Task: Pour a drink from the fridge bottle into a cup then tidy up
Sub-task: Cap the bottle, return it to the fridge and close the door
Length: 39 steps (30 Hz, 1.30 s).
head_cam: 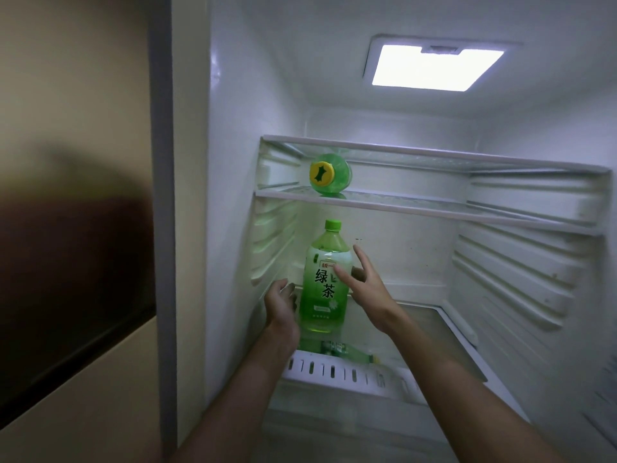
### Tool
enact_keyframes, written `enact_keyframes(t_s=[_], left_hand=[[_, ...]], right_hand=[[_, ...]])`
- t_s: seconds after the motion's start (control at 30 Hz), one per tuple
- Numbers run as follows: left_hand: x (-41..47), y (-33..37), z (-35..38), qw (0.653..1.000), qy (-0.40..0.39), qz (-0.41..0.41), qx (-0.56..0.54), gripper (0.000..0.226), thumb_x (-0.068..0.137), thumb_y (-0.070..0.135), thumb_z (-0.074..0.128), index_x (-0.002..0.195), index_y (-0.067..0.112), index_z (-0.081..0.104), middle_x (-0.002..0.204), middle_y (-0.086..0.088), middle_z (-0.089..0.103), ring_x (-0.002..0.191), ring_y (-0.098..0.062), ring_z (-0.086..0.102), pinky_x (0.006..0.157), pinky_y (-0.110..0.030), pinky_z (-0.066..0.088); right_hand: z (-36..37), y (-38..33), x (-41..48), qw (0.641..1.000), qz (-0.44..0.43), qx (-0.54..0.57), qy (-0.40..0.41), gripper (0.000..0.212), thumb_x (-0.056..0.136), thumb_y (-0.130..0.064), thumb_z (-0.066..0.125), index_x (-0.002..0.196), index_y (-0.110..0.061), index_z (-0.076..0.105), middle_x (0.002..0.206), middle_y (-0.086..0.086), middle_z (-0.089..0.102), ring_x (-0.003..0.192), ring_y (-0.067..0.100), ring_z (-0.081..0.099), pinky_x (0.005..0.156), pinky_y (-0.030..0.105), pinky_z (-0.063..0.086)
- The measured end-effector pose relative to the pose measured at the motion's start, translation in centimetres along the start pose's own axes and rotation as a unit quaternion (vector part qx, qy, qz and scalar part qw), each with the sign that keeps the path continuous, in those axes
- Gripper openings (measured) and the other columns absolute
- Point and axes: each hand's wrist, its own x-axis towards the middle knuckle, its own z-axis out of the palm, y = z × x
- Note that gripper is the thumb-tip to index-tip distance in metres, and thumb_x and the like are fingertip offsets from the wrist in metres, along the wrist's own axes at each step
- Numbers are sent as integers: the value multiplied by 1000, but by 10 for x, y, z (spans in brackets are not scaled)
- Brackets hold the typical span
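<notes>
Flanking upright green tea bottle (325, 279) on lower fridge shelf (420, 315), left side: left hand (280, 300) loosely curved beside it, right hand (364, 279) splayed, thumb across label. Neither gripping. Second bottle (329, 173) lying on shelf above (434, 208).

Bottles: 3. Upright bottle (325, 279); lying bottle (329, 173) one shelf above it; third bottle (340, 349) flat just below it, blurred.
Glass shelves: 3. Top shelf (434, 152) and middle shelf (434, 208) above the upright bottle, bottom shelf (427, 315) under it.
Ceiling light (434, 66): 1.
Grips: 2. Left grip (280, 304) and right grip (365, 284) flank it.
</notes>
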Motion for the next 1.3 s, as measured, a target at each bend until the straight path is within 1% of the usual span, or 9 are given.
enact_keyframes(t_s=[0.07, 0.17, 0.23, 0.3, 0.43, 0.53, 0.63, 0.8, 1.3], left_hand=[[-11, 4, 0, 999, -16, 27, 21, 43, 99, 31, 31, 128, 9, 52, 125, -8, 58, 119, -21, 51, 95, -31, 40], [-36, 6, -1, 987, -45, 93, 125, 31, 104, 26, 27, 102, 23, 57, 97, 3, 61, 95, -14, 57, 75, -15, 45], [-46, 0, -3, 955, -59, 153, 247, 40, 103, 29, 32, 124, 2, 52, 130, -1, 58, 115, -16, 55, 92, -20, 46], [-48, -8, -10, 867, -73, 250, 425, 59, 97, 32, 41, 153, 20, 24, 157, -3, 29, 144, -21, 30, 116, -38, 29], [-64, -18, -19, 690, -62, 362, 624, 71, 94, 37, 33, 156, 19, 3, 164, -5, 2, 151, -21, 3, 123, -41, 8], [-82, -15, -23, 603, -51, 364, 708, 76, 94, 34, 39, 156, 17, -1, 163, -12, -2, 150, -29, 2, 122, -46, 9], [-102, -8, -25, 532, -35, 346, 772, 69, 91, 36, 42, 152, 11, 19, 154, -18, 27, 140, -34, 29, 114, -46, 29], [-149, 8, -23, 491, -53, 301, 816, 44, 93, 37, 41, 127, 10, 47, 128, -14, 54, 116, -30, 51, 93, -41, 45], [-333, -9, -59, 455, 3, 241, 857, 43, 97, 39, 33, 123, 10, 51, 125, -15, 57, 112, -32, 55, 87, -39, 45]], right_hand=[[-2, -5, -11, 1000, 22, -2, 22, 70, 95, -45, 53, 153, -37, 16, 153, 10, 36, 137, 26, 39, 108, 45, 35], [-1, -13, -32, 997, 26, -45, 60, 54, 103, -39, 38, 153, -36, 17, 159, 6, 28, 142, 25, 32, 114, 45, 30], [3, -20, -49, 989, -2, -128, 80, 55, 104, -35, 35, 155, -29, 15, 159, 8, 27, 144, 23, 30, 113, 42, 29], [7, -26, -66, 971, -50, -214, 92, 57, 104, -30, 37, 156, -22, 14, 160, 7, 23, 146, 20, 25, 117, 41, 25], [10, -30, -104, 919, -101, -367, 99, 59, 102, -29, 37, 156, -26, 12, 160, 5, 22, 145, 20, 23, 117, 38, 23], [7, -34, -130, 883, -60, -459, 83, 63, 101, -32, 38, 155, -31, 6, 160, 9, 21, 145, 26, 23, 115, 50, 28], [2, -44, -151, 851, 20, -524, 31, 64, 99, -35, 39, 154, -29, 8, 155, 13, 31, 139, 31, 32, 110, 53, 34], [0, -71, -187, 825, 42, -564, -4, 57, 97, -38, 39, 151, -24, 26, 148, 13, 45, 133, 32, 44, 106, 49, 39], [21, -112, -359, 817, 62, -571, -45, 50, 99, -40, 35, 145, -20, 33, 139, 13, 50, 128, 33, 43, 100, 50, 40]])
